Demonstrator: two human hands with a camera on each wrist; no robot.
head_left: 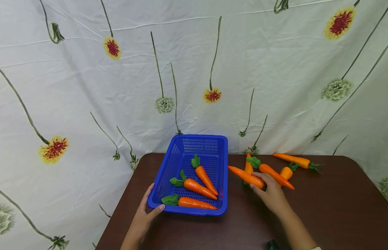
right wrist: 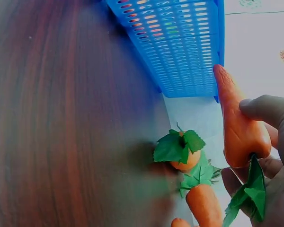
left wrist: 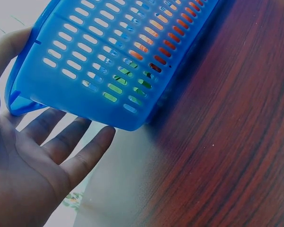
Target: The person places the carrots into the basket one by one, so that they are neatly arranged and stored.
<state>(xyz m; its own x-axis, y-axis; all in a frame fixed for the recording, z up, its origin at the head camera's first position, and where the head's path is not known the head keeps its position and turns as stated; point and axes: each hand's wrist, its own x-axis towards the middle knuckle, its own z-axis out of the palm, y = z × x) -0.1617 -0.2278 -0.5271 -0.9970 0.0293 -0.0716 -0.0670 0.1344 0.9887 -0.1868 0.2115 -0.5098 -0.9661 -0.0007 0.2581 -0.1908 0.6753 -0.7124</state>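
Observation:
My right hand (head_left: 273,197) pinches an orange carrot (head_left: 245,176) near its thick leafy end. Its tip points left to the basket's right rim, and in the right wrist view the green leaves (right wrist: 248,196) hang by the palm. My left hand (head_left: 142,216) holds the near left corner of a blue plastic basket (head_left: 224,173), thumb at the near rim and fingers along the left side. Three carrots with green leaves lie inside the basket: a far one (head_left: 206,180), a middle one (head_left: 198,188) and a near one (head_left: 195,202).
Right of the basket, several loose carrots lie on the dark brown table (head_left: 331,208): one (head_left: 248,166) partly behind the held carrot, a crossing pair (head_left: 272,173), and another (head_left: 294,159) at the back edge. A flowered white cloth (head_left: 187,69) hangs behind. A small dark object (head_left: 272,244) shows at the bottom.

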